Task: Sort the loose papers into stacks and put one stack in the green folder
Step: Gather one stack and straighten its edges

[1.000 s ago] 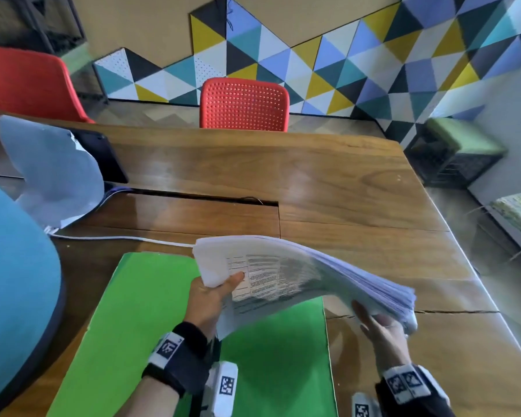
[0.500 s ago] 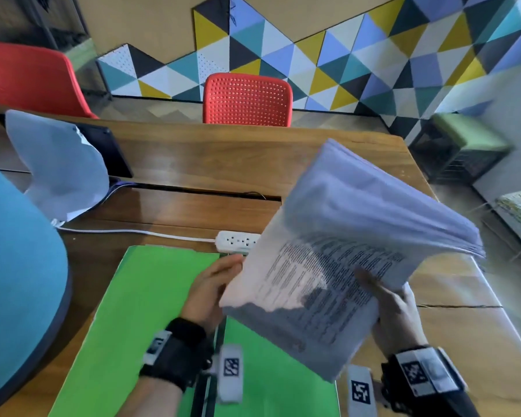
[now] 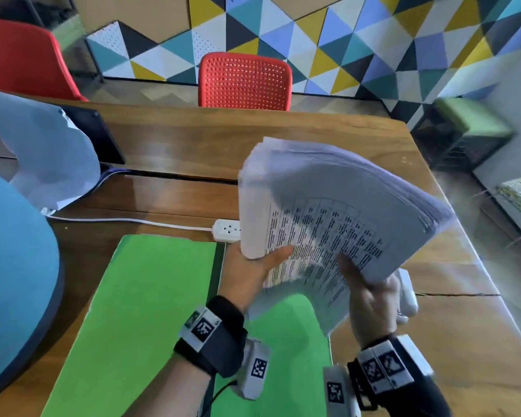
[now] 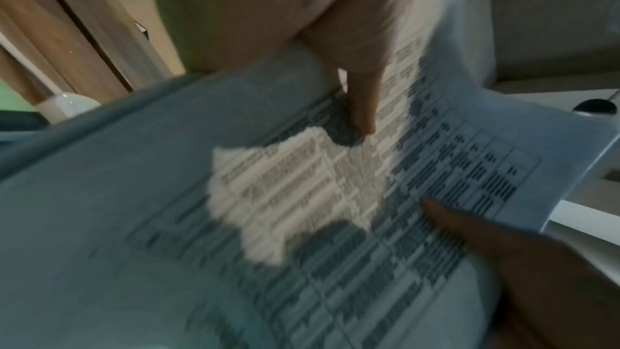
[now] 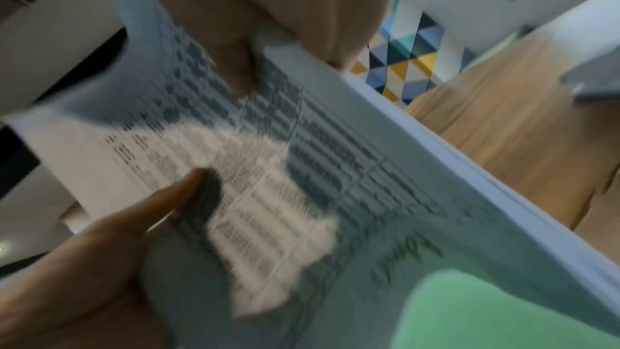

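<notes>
A thick stack of printed papers point(image 3: 328, 206) is held up above the table, tilted, with its table-printed page facing me. My left hand point(image 3: 250, 275) grips its lower left corner, thumb on the print. My right hand point(image 3: 370, 296) grips the lower right part, thumb point(image 3: 346, 266) pressed on the page. The green folder point(image 3: 151, 311) lies open and flat on the table under both wrists. In the left wrist view my left thumb point(image 4: 362, 105) presses the blurred stack point(image 4: 302, 195). The right wrist view shows my right thumb point(image 5: 235, 68) on the papers point(image 5: 335, 169), above the folder point(image 5: 486, 309).
A white power strip point(image 3: 226, 230) with its cable lies just beyond the folder. A crumpled white sheet point(image 3: 48, 152) leans on a dark tablet point(image 3: 103, 139) at the far left. A red chair point(image 3: 244, 81) stands behind the table, a blue chair back point(image 3: 12, 266) at my left.
The stack went from lying nearly flat over the folder to raised and tilted towards me. My left hand let go for a moment and now grips the corner again.
</notes>
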The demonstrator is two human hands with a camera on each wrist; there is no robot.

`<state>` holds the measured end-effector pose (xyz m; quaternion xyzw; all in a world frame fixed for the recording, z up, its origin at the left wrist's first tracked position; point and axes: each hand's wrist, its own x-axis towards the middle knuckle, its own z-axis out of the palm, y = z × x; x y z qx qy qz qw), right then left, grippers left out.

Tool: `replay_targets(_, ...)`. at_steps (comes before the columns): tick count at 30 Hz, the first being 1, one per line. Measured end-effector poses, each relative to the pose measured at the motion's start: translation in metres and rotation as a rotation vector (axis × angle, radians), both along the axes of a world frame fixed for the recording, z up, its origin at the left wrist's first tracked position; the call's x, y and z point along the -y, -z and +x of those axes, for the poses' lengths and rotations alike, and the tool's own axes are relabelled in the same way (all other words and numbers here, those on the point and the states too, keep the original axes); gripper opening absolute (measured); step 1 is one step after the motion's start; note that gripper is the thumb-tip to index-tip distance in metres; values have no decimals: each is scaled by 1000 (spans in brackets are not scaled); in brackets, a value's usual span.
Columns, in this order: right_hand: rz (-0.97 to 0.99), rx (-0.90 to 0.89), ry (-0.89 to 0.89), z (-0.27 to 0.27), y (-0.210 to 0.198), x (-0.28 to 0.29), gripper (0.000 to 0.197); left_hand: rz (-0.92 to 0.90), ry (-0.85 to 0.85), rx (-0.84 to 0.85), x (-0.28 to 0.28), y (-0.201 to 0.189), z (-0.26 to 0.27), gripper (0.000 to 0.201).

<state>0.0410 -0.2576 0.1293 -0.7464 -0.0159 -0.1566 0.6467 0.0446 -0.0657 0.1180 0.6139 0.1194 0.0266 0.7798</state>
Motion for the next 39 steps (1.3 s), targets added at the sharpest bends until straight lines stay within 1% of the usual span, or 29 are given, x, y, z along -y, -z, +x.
replay_targets(1, 17, 26, 25, -1, 3, -5, 17, -1, -39, 38, 2, 1, 0, 16)
replay_targets(3, 71, 35, 42, -4, 6, -12, 9, 3, -107, 69, 4, 6, -1, 17)
replay_targets(5, 74, -12, 11, -4, 22, -12, 8, -2, -124, 56, 1, 16, -3, 17)
replay_targets(7, 38, -138, -55, -4, 48, -6, 21, 6, -89, -15, 1, 28, -5, 26)
replay_targets(9, -37, -231, -59, -5, 68, -2, 35, 11, -101, -112, 4, 38, -7, 27)
replay_targets(10, -48, -244, -41, -4, 73, -1, 40, 5, -128, -150, 6, 37, -6, 26)
replay_targets(12, -11, -236, -21, 1, 74, -2, 47, 22, -138, -143, 9, 39, -3, 23)
replay_targets(13, 7, -226, -25, 3, 74, -3, 49, 43, -122, -137, 9, 41, -1, 18)
replay_targets(15, 5, -257, -26, 7, 82, -1, 45, 74, -101, -138, 10, 43, -1, 21)
replay_targets(16, -27, -311, -13, 7, 91, 2, 39, 69, -82, -153, 11, 47, -2, 18)
replay_targets(19, -205, -525, -40, 5, 118, 11, 25, 94, -76, -204, 8, 66, 1, 7)
replay_targets(20, -239, -559, -56, 5, 124, 15, 18, 103, -100, -220, 7, 72, 2, 11)
replay_targets(22, -272, -577, -71, 9, 123, 20, 16, 117, -116, -249, 3, 79, 6, 14)
replay_targets(24, -249, -544, -101, 10, 111, 26, 10, 101, -125, -229, -2, 78, 9, 14)
replay_targets(26, -205, -459, -148, 8, 92, 30, 9, 55, -157, -185, -6, 75, 10, 16)
replay_targets(28, -216, -383, -189, 6, 69, 32, 12, 30, -161, -173, -9, 74, 8, 12)
replay_targets(30, -253, -356, -225, 5, 47, 33, 12, 24, -134, -203, -9, 73, 2, 8)
replay_targets(31, -274, -358, -245, 4, 38, 34, 12, 37, -99, -234, -10, 74, -3, 10)
replay_targets(32, -301, -355, -270, 4, 29, 35, 11, 70, -49, -274, -12, 76, -7, 22)
replay_targets(33, -354, -346, -292, 3, 21, 37, 10, 126, 0, -308, -14, 78, -10, 39)
replay_targets(34, -426, -324, -309, 3, 14, 41, 9, 213, 14, -338, -18, 76, -11, 59)
replay_targets(35, -515, -287, -316, 3, 6, 45, 12, 329, -21, -351, -24, 71, -12, 75)
replay_targets(36, -614, -238, -320, 3, -1, 50, 17, 473, -95, -328, -30, 61, -13, 86)
replay_targets(37, -709, -188, -323, 3, -11, 55, 22, 633, -178, -252, -37, 46, -14, 95)
replay_targets(38, -800, -140, -333, 4, -23, 59, 24, 801, -238, -121, -42, 28, -13, 101)
replay_targets(39, -881, -98, -354, 4, -34, 62, 23, 954, -262, 55, -44, 8, -14, 105)
